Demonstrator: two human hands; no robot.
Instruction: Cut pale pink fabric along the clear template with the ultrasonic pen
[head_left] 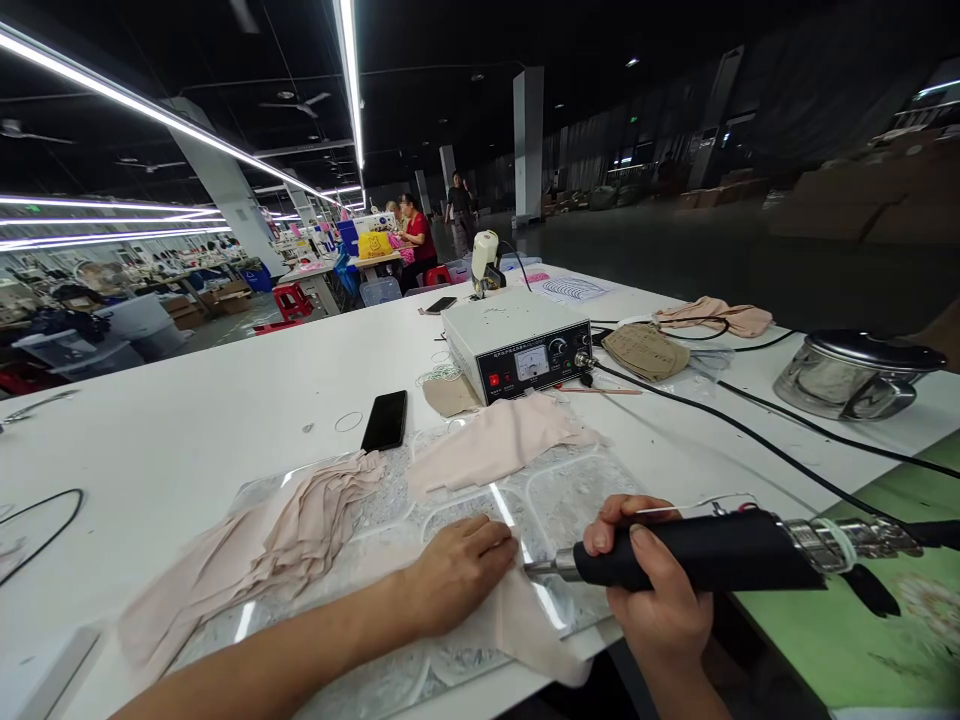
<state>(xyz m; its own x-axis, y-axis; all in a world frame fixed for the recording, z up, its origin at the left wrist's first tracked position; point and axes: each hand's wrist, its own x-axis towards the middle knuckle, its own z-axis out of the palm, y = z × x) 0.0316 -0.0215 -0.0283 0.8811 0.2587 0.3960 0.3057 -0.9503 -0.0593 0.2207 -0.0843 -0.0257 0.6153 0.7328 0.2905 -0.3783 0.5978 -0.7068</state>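
Note:
A black-handled ultrasonic cutter (701, 552) with a metal tip is gripped in my right hand (660, 590). Its tip points left and ends close to the fingers of my left hand (469, 568). Those fingers are curled and pressed together on a thin pale pink fabric piece (529, 625), which lies on a clear patterned mat (405, 610) and hangs over the table edge. My left fingertips and the exact contact of the tip with the cloth are partly hidden. A layered stack of pink fabric pieces (292, 535) lies to the left, and another pink piece (495, 445) lies beyond my hands.
A control box (517, 345) with a meter feeds a black cable (720, 420) to the cutter. On the white table are a phone (385, 420), brown card patterns (645, 350) and a lidded glass pot (847, 380). People work farther off near sewing machines.

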